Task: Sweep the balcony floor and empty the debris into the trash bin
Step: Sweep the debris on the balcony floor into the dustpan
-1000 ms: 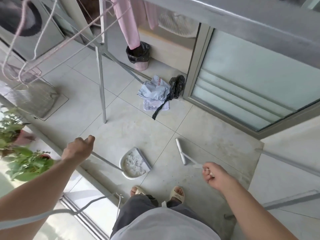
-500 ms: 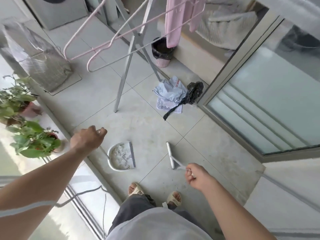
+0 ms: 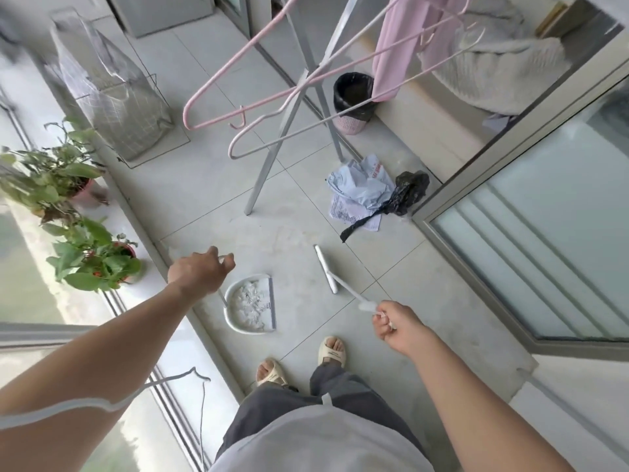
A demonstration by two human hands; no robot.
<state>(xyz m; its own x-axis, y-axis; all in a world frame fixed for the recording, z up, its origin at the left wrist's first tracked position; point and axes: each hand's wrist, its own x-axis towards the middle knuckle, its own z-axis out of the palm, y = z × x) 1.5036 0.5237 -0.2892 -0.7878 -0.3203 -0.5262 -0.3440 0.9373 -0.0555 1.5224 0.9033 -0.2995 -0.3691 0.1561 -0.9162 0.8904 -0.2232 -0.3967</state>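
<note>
A white dustpan (image 3: 250, 306) holding pale scraps sits on the tiled floor just ahead of my feet. My left hand (image 3: 199, 271) grips the top of its long handle. To the right, a white broom head (image 3: 326, 269) lies on the tiles, and my right hand (image 3: 396, 323) grips the end of its thin handle. Farther ahead, crumpled paper and grey plastic (image 3: 357, 190) lie beside a black bag (image 3: 406, 192). A pink trash bin (image 3: 353, 102) lined with a black bag stands by the wall.
A drying rack's metal legs (image 3: 269, 155) with pink hangers (image 3: 238, 93) stand between me and the bin. Potted plants (image 3: 92, 260) line the left ledge. A checked bag (image 3: 112, 93) stands at the far left. A sliding glass door (image 3: 531, 240) is on the right.
The view has tilted and shifted toward the bin. The dustpan and the broom head have stayed on the floor near my feet, both hands still holding their handles.
</note>
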